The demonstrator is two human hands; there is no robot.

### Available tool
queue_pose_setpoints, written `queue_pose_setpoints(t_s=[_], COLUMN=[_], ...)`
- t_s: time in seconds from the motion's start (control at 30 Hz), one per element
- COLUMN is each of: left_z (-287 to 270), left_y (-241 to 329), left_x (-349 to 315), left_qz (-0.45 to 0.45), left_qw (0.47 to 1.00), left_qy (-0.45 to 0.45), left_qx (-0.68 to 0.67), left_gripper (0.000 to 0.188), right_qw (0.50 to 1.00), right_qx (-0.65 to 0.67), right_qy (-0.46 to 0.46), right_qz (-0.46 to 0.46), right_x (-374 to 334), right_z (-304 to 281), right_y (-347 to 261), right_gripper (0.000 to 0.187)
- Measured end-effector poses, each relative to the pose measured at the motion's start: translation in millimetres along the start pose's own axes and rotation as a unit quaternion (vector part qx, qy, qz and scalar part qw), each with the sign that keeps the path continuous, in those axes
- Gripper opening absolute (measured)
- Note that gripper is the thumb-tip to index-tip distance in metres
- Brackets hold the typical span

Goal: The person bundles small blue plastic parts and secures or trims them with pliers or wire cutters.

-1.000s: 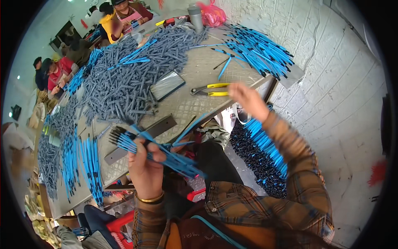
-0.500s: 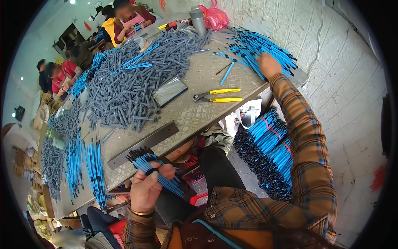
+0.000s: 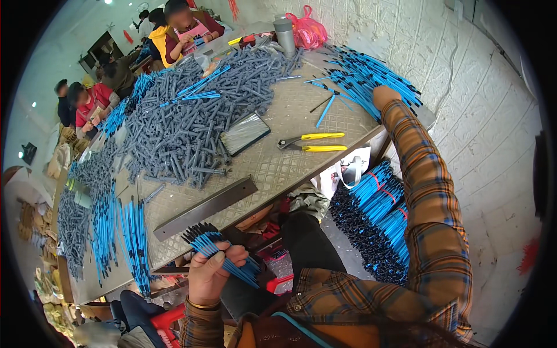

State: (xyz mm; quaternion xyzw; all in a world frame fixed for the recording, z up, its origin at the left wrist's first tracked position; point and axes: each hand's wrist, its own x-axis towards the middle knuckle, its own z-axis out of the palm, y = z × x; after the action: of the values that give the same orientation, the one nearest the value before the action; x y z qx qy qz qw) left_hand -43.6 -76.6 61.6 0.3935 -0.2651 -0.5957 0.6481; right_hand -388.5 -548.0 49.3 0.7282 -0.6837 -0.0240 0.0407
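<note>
The left grip [image 3: 212, 271] is closed around a bundle of blue rods [image 3: 204, 243], thumb laid across it, black tips fanned up and away; the rods that trailed loosely beside it a second ago are no longer there. Its wrist is raised, the forearm coming from below, and it hangs just off the near edge of the worktop [image 3: 290, 177].

The right grip [image 3: 385, 98], over the pliers [image 3: 313, 142] a second ago, now sits at the near side of the rod pile [image 3: 377, 75], much as half a second ago. Its fingers are hidden, so whether they pinch a rod cannot be told. The plaid sleeve [image 3: 429, 180] stretches far forward, back of the hand up.

Just beyond the left grip lies a metal bar [image 3: 206, 209]; patterned surface stretches from it to the pliers, leaving room between the hands. Farther out are a flat rectangular block [image 3: 246, 133] and a grey heap of plastic plugs [image 3: 180, 127]. Below the right grip, past the worktop's edge, stand tied bundles [image 3: 380, 200]; a white wall [image 3: 481, 151] rises to its right.
</note>
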Motion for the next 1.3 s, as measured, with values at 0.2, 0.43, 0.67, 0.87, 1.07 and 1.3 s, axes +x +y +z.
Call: queue_pose_setpoints(t_s=[0.2, 0.43, 0.67, 0.87, 1.07, 1.3], left_z=[6.2, 1.2, 5.3, 34.0, 21.9, 21.6], left_y=[-4.6, 0.4, 17.1, 4.7, 0.7, 12.7], left_x=[7.2, 16.4, 47.3, 39.6, 26.0, 16.4], left_qz=[0.010, 0.025, 0.114, 0.192, 0.215, 0.209], left_qw=[1.000, 0.999, 0.983, 0.976, 0.968, 0.967], left_qy=[-0.014, 0.006, 0.044, 0.067, 0.115, 0.096], left_qx=[-0.005, -0.045, -0.138, -0.077, -0.060, -0.109], left_gripper=[0.031, 0.033, 0.024, 0.017, 0.016, 0.014], right_qw=[0.974, 0.910, 0.782, 0.741, 0.661, 0.531], right_qx=[0.037, 0.213, 0.312, 0.455, 0.595, 0.697], right_qy=[0.225, 0.304, 0.232, 0.048, -0.207, -0.389], right_qz=[-0.006, -0.186, -0.486, -0.490, -0.409, -0.283], right_x=[2.1, -52.7, -197.5, -301.7, -340.9, -345.3], right_z=[18.4, -47.7, -58.2, -18.4, 6.5, -10.5], right_y=[-1.2, -50.5, -119.9, -158.9, -177.8, -185.1], right_gripper=[0.023, 0.015, 0.015, 0.012, 0.009, 0.009])
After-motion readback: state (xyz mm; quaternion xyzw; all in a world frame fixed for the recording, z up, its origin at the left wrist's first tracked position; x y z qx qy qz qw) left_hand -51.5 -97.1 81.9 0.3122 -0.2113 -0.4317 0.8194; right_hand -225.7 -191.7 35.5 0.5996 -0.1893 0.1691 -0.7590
